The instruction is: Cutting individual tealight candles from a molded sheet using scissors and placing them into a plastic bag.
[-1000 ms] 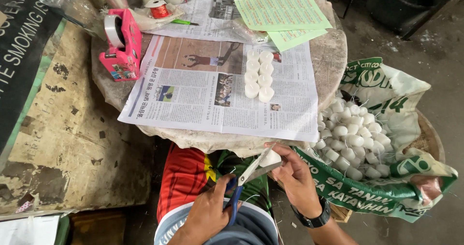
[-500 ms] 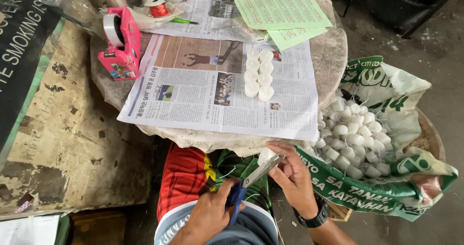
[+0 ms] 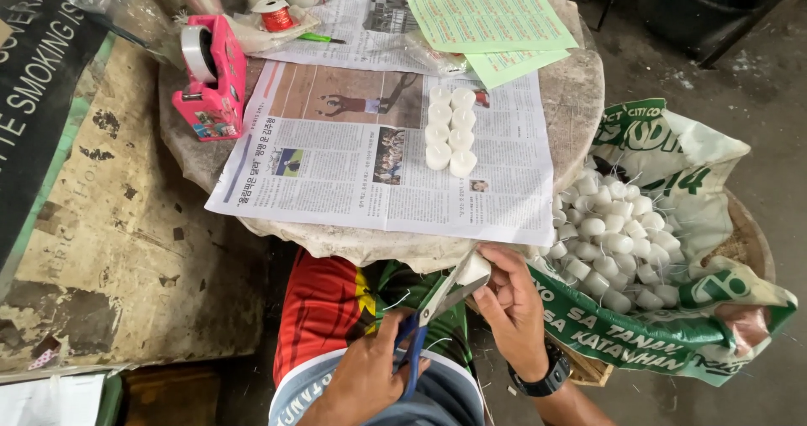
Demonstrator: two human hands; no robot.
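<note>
Gripping blue-handled scissors (image 3: 433, 312), the left hand (image 3: 366, 380) is trimming a white candle (image 3: 473, 268) pinched in the right hand (image 3: 513, 308) below the table's edge. Eight candles (image 3: 450, 129) are sitting finished on the newspaper (image 3: 336, 165) (seemingly); the sack (image 3: 672, 224) is holding many more.

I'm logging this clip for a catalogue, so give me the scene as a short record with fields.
Left hand: left hand grips blue-handled scissors, blades open
Right hand: right hand holds a small white candle at the blades
Table: six white candles in two rows on newspaper
Right of table: open sack full of white candles
Back left: pink tape dispenser
Back: green sheets
</note>
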